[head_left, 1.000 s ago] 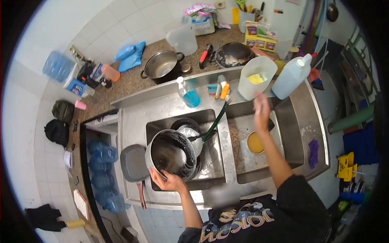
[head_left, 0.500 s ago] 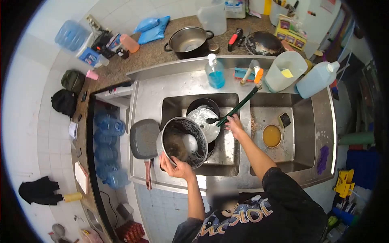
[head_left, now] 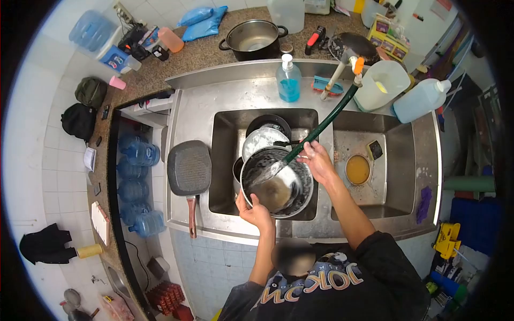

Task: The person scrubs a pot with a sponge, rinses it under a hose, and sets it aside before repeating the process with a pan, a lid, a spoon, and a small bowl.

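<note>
My left hand [head_left: 257,214] grips the near rim of a metal pot [head_left: 305,195], held tilted over the left basin. Suds coat the pot's inner wall, and murky water lies at its bottom. Closed around a dark green hose [head_left: 324,125], my right hand [head_left: 319,162] holds it near its end. Water runs from the hose into the pot. Behind the pot, a soapy round lid [head_left: 262,140] and a dark pan [head_left: 272,122] lie in the left basin [head_left: 222,182]. The hose comes from the tap [head_left: 342,72] with an orange handle.
A square grill pan [head_left: 189,168] rests on the left drainboard. In the right basin [head_left: 401,160] are a round dish [head_left: 357,169] and a sponge [head_left: 374,150]. A blue soap bottle [head_left: 288,80], a brush [head_left: 327,85] and plastic jugs [head_left: 423,101] line the back ledge.
The pot has moved right, in front of the lid and under the hose end. My right hand has lifted slightly with the hose, and water now flows into the pot.
</note>
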Demonstrator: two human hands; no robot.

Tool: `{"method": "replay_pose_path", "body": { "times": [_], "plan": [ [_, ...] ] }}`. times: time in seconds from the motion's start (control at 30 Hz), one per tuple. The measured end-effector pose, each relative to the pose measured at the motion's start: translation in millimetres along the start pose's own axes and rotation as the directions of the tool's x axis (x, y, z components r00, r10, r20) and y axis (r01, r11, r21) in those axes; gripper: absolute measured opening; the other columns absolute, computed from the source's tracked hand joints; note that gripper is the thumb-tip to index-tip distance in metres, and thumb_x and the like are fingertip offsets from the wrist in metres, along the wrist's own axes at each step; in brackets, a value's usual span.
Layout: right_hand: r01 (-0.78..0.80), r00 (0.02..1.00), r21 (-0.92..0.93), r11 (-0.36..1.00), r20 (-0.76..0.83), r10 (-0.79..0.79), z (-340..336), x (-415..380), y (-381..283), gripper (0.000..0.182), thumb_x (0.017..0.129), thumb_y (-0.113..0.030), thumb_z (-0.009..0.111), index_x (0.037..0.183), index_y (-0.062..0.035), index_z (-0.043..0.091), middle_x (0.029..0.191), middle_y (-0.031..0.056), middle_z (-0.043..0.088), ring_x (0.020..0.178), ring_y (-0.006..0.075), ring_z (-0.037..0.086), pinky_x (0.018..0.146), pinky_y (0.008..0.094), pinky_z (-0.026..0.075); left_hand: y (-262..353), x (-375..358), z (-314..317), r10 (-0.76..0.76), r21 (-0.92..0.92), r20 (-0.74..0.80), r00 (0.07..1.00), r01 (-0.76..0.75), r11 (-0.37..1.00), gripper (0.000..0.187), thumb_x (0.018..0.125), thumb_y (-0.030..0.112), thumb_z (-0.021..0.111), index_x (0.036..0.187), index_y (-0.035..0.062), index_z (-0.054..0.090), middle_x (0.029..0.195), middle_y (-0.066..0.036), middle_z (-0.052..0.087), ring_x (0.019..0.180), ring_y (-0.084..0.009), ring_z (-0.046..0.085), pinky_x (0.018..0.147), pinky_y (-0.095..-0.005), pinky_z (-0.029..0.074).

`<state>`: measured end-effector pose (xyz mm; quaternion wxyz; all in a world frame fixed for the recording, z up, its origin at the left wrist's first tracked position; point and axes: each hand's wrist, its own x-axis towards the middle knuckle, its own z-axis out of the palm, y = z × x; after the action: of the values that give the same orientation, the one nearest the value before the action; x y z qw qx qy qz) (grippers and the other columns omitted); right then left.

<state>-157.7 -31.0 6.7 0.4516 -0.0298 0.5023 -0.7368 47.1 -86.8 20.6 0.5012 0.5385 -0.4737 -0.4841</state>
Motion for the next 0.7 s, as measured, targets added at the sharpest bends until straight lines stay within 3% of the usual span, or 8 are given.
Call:
{"method": "replay_pose_path", "body": {
  "times": [0.03,0.1,0.13,0.23,0.33,0.47,0.6,0.7],
  "plan": [
    [0.021,1.000,-0.036,0.999,0.013,-0.020,-5,-3,-4,0.020,0.099,-0.023,0.052,0.110,-0.0067,0.055,0.099,0.0043,0.061,0.091,0.0163,0.058,0.078,0.0329,0.048,-5,-3,-1,-0.005,0.001,0.003,1.000,0.005,1.000,0.038,0.084,-0.013,0.054,0.120,-0.0042,0.060,0.121,-0.011,0.056,0.109,-0.0210,0.056,0.095,-0.0319,0.043],
    [0.063,0.998,-0.074,0.995,0.034,-0.060,-13,-13,-13,0.022,0.099,-0.026,0.052,0.107,-0.0055,0.055,0.099,0.0041,0.060,0.089,0.0150,0.056,0.078,0.0334,0.047,-9,-7,2,-0.308,-0.172,0.084,0.948,0.319,0.932,0.037,0.088,-0.012,0.050,0.123,-0.0036,0.058,0.116,-0.011,0.061,0.102,-0.0198,0.060,0.092,-0.0324,0.047],
    [0.056,0.997,-0.046,0.997,0.059,-0.053,-17,-19,-17,0.021,0.100,-0.026,0.051,0.107,-0.0055,0.054,0.100,0.0045,0.060,0.089,0.0154,0.057,0.079,0.0351,0.048,-1,-12,6,-0.378,-0.214,0.112,0.919,0.394,0.894,0.037,0.089,-0.012,0.048,0.124,-0.0031,0.057,0.116,-0.013,0.064,0.100,-0.0207,0.062,0.090,-0.0327,0.048],
    [0.020,0.994,0.040,0.999,0.104,-0.024,-31,-33,-25,0.021,0.100,-0.024,0.049,0.109,-0.0054,0.051,0.102,0.0072,0.060,0.093,0.0194,0.060,0.080,0.0391,0.051,-14,-21,9,-0.471,-0.235,0.175,0.864,0.502,0.833,0.038,0.089,-0.012,0.047,0.125,-0.0029,0.056,0.118,-0.013,0.063,0.101,-0.0208,0.062,0.090,-0.0329,0.048],
    [-0.059,0.996,0.040,0.997,0.074,0.056,-51,-43,-26,0.020,0.101,-0.024,0.045,0.111,-0.0068,0.046,0.100,0.0126,0.060,0.096,0.0278,0.063,0.082,0.0409,0.052,-18,-35,13,-0.479,-0.206,0.191,0.857,0.512,0.834,0.039,0.089,-0.012,0.049,0.126,-0.0031,0.055,0.118,-0.013,0.063,0.101,-0.0204,0.062,0.090,-0.0318,0.048],
    [-0.047,0.999,0.042,0.998,-0.002,0.047,-63,-50,-24,0.027,0.102,-0.029,0.042,0.114,-0.0050,0.042,0.094,0.0106,0.055,0.085,0.0291,0.064,0.078,0.0478,0.055,-8,-50,17,-0.424,-0.180,0.205,0.882,0.459,0.870,0.038,0.088,-0.013,0.051,0.125,-0.0023,0.055,0.117,-0.013,0.063,0.100,-0.0197,0.061,0.089,-0.0307,0.048],
    [-0.073,0.994,0.129,0.989,-0.069,0.082,-60,-66,-29,0.031,0.103,-0.032,0.039,0.119,-0.0057,0.041,0.091,0.0094,0.052,0.077,0.0265,0.062,0.072,0.0464,0.056,-7,-80,15,-0.449,-0.226,0.239,0.861,0.499,0.836,0.040,0.086,-0.015,0.053,0.123,0.0000,0.056,0.118,-0.012,0.062,0.100,-0.0193,0.060,0.088,-0.0306,0.048],
    [-0.083,0.993,0.109,0.991,-0.077,0.092,-73,-66,-16,0.030,0.103,-0.033,0.039,0.118,-0.0074,0.044,0.090,0.0084,0.055,0.072,0.0252,0.062,0.072,0.0456,0.057,-27,-111,12,-0.476,-0.085,0.301,0.826,0.520,0.850,0.044,0.079,-0.019,0.054,0.118,0.0001,0.053,0.116,-0.010,0.058,0.104,-0.0200,0.057,0.091,-0.0309,0.044]
  ]
}}
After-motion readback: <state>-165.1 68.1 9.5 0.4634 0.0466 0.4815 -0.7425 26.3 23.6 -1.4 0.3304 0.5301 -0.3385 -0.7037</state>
